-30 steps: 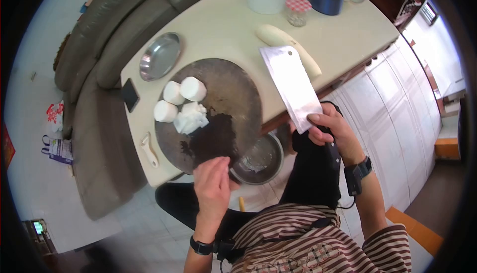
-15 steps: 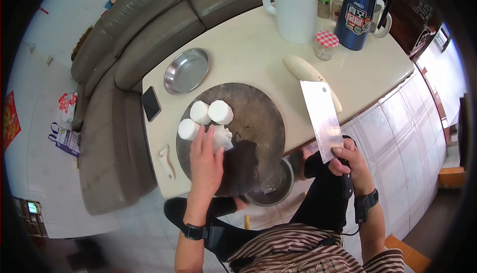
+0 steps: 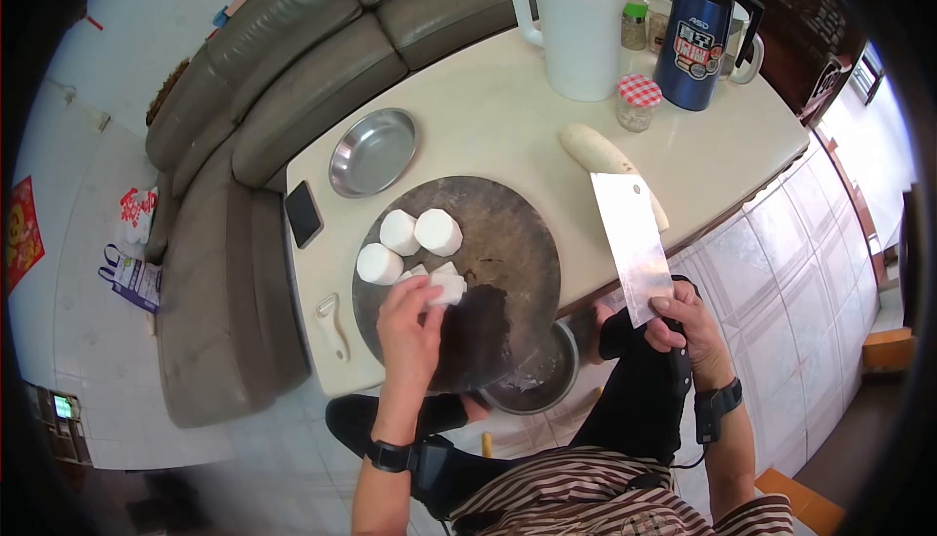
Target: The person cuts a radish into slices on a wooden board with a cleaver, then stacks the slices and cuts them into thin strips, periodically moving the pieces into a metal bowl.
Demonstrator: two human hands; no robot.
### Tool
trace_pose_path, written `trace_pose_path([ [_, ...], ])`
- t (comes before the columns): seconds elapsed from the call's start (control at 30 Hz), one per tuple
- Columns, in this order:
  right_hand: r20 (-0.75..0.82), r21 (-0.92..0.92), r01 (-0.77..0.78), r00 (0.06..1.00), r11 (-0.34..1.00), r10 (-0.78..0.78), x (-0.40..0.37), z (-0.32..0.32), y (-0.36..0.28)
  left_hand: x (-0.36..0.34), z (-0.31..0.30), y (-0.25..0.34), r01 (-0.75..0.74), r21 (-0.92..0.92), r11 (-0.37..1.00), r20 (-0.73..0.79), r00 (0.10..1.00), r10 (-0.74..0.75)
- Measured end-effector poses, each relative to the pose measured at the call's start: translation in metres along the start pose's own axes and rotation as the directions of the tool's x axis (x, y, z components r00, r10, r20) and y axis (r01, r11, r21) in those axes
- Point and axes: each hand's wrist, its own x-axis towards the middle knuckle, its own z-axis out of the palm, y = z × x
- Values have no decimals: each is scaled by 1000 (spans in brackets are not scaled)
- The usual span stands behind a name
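Observation:
My left hand (image 3: 408,333) is over the near left part of a round dark chopping board (image 3: 508,233), its fingers and thumb closed on cut pieces of white radish (image 3: 448,289). Just beyond its fingertips, three thick peeled radish chunks (image 3: 438,232) stand grouped on the board. The handle of a cleaver (image 3: 630,243) is gripped in my right hand (image 3: 688,323), off the board's right side. Its broad blade points up and away from me, overlapping a long whole radish (image 3: 597,150) on the table in this view.
A steel dish (image 3: 373,152), a phone (image 3: 304,214) and a white peeler (image 3: 332,326) lie on the table's left side. At the back stand a white pitcher (image 3: 578,38), a blue flask (image 3: 695,58) and a checked-lid jar (image 3: 636,106). A metal basin (image 3: 537,394) sits below the table edge.
My left hand's fingers, stretched out over the radish pieces before, have curled and closed on them. The cleaver stays in my right hand. The whole view has shifted slightly.

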Motion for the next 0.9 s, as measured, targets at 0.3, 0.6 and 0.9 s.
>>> trace_pose_path([
  [0.3,25,-20,13,1000,1000,-12,-2,8,-7,-28,-15,11,-64,68,996,-26,997,66],
  [0.6,1,24,12,1000,1000,-12,0,-1,3,-35,-42,6,-16,-47,999,277,960,29],
  [0.9,-22,-171,-30,999,985,27,-1,8,1,-64,-41,15,-88,92,992,-93,991,96],
])
